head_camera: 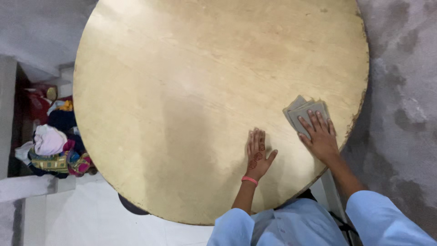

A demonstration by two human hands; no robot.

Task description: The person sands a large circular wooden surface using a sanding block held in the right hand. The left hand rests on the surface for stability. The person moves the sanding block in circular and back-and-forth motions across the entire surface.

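A large round wooden tabletop (191, 91), pale yellow and worn at its edge, fills most of the view. My left hand (258, 154) lies flat on it near the front, fingers together, with reddish patterns on its back and an orange band at the wrist. My right hand (320, 135) presses flat on a folded grey sheet like sandpaper (300, 111) near the right rim of the tabletop. Both arms wear light blue sleeves.
A heap of colourful clothes (52, 146) lies to the left, below the tabletop's edge. A grey rough wall or floor (405, 91) runs along the right. White floor (91, 214) shows at the lower left.
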